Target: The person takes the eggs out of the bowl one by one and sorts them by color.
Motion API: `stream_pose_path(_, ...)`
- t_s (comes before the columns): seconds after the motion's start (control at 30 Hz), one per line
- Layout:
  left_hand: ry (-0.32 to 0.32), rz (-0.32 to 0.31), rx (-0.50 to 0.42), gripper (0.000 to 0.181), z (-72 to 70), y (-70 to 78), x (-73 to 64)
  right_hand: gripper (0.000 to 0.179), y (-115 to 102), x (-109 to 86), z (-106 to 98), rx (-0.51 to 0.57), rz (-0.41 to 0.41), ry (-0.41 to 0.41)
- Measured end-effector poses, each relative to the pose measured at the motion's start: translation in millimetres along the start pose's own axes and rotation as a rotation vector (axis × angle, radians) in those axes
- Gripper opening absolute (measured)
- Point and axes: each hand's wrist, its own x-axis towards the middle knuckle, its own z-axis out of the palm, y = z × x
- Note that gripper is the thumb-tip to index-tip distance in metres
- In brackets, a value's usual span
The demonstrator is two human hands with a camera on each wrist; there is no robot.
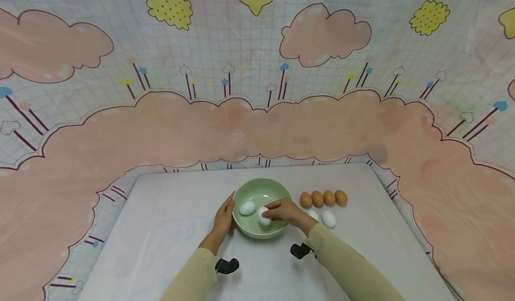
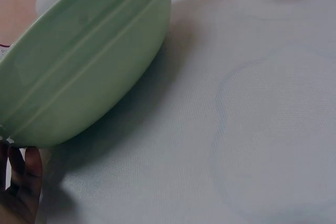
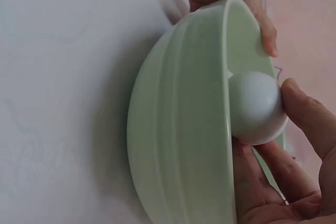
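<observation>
A pale green bowl [image 1: 261, 188] stands on the table, with a white egg [image 1: 247, 208] lying inside on its left. My left hand [image 1: 223, 218] grips the bowl's left side; in the right wrist view its thumb comes over the rim, and fingers [image 2: 32, 169] show beneath the bowl in the left wrist view. Between thumb and fingers, my right hand [image 1: 284, 210] pinches a second white egg [image 3: 257, 108] inside the bowl, below rim height in the head view. Whether that egg touches the bottom I cannot tell.
Right of the bowl lies a row of several brown eggs [image 1: 323, 198]. In front of them sit a white egg [image 1: 328, 219] and another white egg [image 1: 312, 214], partly hidden by my right wrist. A white cover [image 1: 169, 229] lies over the table; a patterned cloth [image 1: 257, 131] hangs behind.
</observation>
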Motion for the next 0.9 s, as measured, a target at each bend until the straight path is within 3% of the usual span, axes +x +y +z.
stream_pose_path(0.33,0.003,-0.024,0.0,0.05,1.9,-2.3,2.5,0.036,1.7,-10.5,-18.4,0.094,0.036,-0.048)
stream_pose_path(0.63,-0.002,-0.007,0.025,0.052,2.6,-0.6,-0.5,0.037,-0.1,-21.3,-36.1,0.056,0.033,-0.054)
stream_pose_path(0.9,0.018,0.025,0.026,0.054,2.4,0.6,-1.9,0.038,3.1,-32.1,-58.6,0.14,0.024,-0.075)
